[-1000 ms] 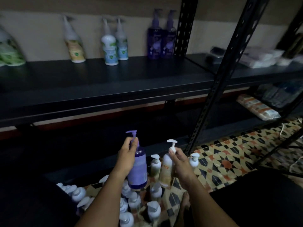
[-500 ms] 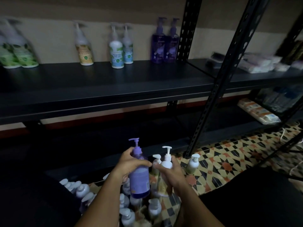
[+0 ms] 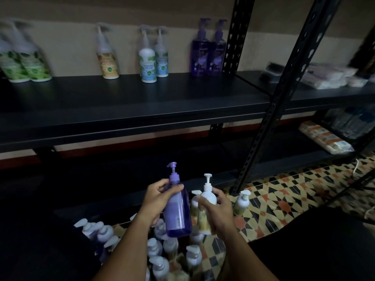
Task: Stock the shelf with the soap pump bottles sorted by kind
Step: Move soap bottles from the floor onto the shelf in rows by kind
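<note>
We see the left hand (image 3: 156, 201) wrapped around a purple bottle (image 3: 178, 211), thumb across its shoulder, holding it upright above the bottles on the floor (image 3: 162, 258). The right hand (image 3: 220, 211) curls around a white bottle (image 3: 206, 207) with a yellowish label, just beside the purple one. On the shelf (image 3: 129, 110) stand sorted groups: green-labelled bottles (image 3: 24, 63), one yellow-labelled bottle (image 3: 108, 61), two blue-labelled bottles (image 3: 153, 61) and two purple bottles (image 3: 209, 53). We cannot read any label; the print is too blurred.
</note>
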